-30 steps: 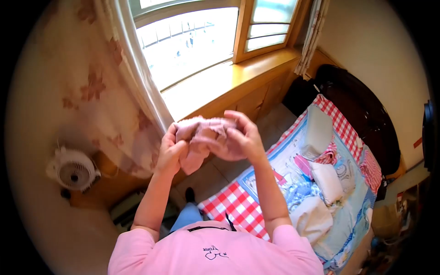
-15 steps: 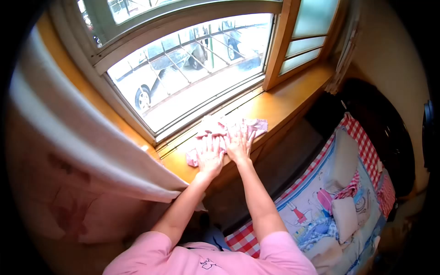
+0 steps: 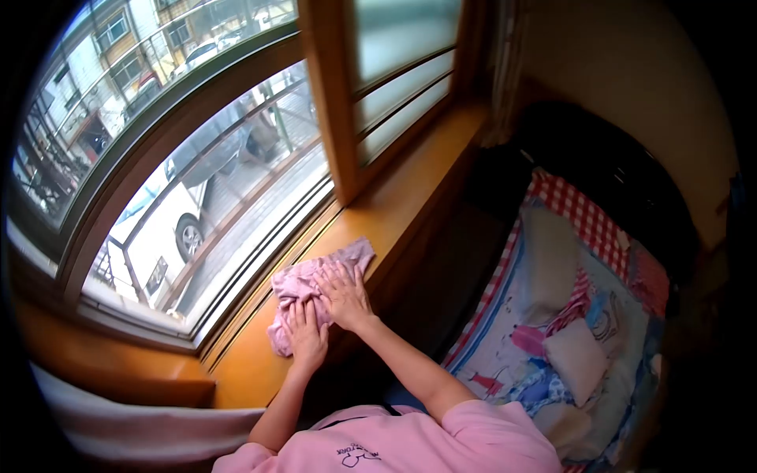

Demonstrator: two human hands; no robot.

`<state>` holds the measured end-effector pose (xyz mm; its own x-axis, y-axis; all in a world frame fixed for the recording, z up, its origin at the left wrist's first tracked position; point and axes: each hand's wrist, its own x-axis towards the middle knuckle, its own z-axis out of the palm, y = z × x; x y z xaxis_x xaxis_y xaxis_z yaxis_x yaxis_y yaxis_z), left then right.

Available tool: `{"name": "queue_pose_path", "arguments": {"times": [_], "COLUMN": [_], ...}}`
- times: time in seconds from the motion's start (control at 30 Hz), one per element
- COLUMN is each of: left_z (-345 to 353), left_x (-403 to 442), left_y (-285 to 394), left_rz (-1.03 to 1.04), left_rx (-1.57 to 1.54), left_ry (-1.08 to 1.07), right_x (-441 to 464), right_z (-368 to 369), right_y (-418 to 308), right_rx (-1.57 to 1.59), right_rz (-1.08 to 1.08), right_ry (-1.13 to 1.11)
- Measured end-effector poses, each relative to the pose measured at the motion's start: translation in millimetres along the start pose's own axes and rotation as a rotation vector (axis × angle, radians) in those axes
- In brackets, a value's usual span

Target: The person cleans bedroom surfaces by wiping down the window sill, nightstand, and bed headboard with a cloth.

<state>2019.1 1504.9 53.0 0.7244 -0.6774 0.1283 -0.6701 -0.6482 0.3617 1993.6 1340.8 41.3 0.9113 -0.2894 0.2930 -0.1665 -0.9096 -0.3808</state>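
Pressing a crumpled pink cloth [image 3: 293, 281] onto the orange-brown wooden windowsill [image 3: 418, 183], just below centre.
A white car [image 3: 143, 238] shows through the window at left; the left hand [image 3: 307, 337], palm down, fingers slightly parted, touches the cloth's lower part; the right hand [image 3: 345, 299], fingers spread, covers its right side; a patterned blue-and-white bed [image 3: 490, 355] lies right.

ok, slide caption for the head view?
Left hand and right hand spread on a rumpled pink cloth atop the wooden windowsill.
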Motion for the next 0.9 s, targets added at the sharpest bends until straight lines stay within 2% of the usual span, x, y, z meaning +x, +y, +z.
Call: {"name": "queue_pose_path", "arguments": {"times": [0.07,0.23,0.47,0.67,0.9], "left_z": [20.2,67.8,100.6,137.4,184.8], "left_x": [33.1,128.8,212.4,285.0,390.5], "left_y": [26.6,102.0,152.0,201.0,267.8], "left_rz": [0.028,0.039,0.040,0.140,0.235], "left_rx": [-0.009,-0.022,-0.184,-0.076,-0.039], "left_ry": [0.015,-0.007,0.020,0.103,0.075], "right_x": [13.2,53.1,92.7,129.8,181.6], "right_z": [-17.7,-51.4,-67.0,-83.8,-129.8], "right_y": [54.4,160.8,244.2,320.3,422.9], "right_rx": [-0.065,-0.119,-0.044,-0.016,0.047], "right_rz": [0.020,0.052,0.047,0.081,0.174], "right_ry": [0.076,-0.007,0.040,0.024,-0.023]}}
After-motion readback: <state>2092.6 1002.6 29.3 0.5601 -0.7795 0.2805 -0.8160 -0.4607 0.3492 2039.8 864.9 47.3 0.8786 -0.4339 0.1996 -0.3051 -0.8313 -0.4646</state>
